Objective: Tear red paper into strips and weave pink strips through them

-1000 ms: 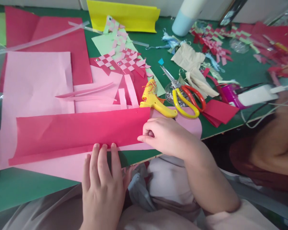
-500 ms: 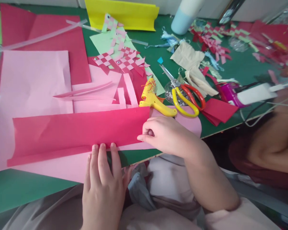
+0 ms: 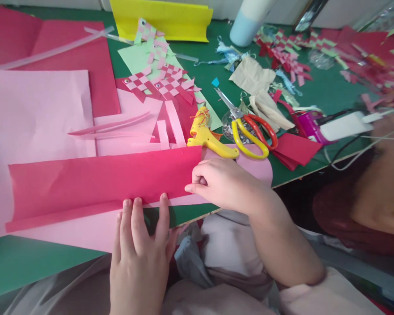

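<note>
A red paper sheet point(image 3: 95, 181) lies lengthwise along the near edge of the green table point(image 3: 59, 258), on top of pink paper point(image 3: 85, 232). One narrow fold runs along its near side. The left hand point(image 3: 139, 258) is stretched almost flat, with its fingers a little spread, and their tips rest on this near side. The right hand point(image 3: 225, 183) is loosely curled at the sheet's right end, the thumb pointing left over it. From where I stand, I cannot tell whether it pinches the paper. Just behind this hand, toward the table's far edge, lies a yellow glue gun point(image 3: 213, 143), and to the right of it scissors point(image 3: 237, 114) with one yellow and one red handle. Several woven paper fish point(image 3: 170, 86) lie farther back. By the far edge I see a folded yellow sheet point(image 3: 164, 22) and a white and blue cylinder point(image 3: 246, 30).
</note>
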{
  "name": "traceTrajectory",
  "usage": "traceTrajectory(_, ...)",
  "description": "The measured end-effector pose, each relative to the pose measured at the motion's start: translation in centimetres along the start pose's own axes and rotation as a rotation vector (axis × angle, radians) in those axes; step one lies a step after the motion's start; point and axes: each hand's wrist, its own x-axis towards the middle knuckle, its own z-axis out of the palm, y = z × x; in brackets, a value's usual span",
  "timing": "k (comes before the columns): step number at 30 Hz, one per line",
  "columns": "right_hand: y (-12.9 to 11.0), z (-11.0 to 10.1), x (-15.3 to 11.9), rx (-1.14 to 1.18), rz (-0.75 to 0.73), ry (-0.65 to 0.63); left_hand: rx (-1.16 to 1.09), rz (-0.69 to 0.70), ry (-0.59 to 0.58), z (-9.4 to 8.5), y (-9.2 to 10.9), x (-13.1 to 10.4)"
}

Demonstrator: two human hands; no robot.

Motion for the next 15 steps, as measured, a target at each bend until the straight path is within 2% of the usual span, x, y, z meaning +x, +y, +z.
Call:
traceTrajectory(9, -0.62, -0.59, 0.32, -0.051, 0.034, -0.059, -0.017, 0.012, -0.003, -0.06, 0.41, 0.13)
traceTrajectory(15, -0.59, -0.51, 0.59, -0.054, 0.031, -0.084, 0.006, 0.015, 0.023, 0.01, -0.13, 0.1)
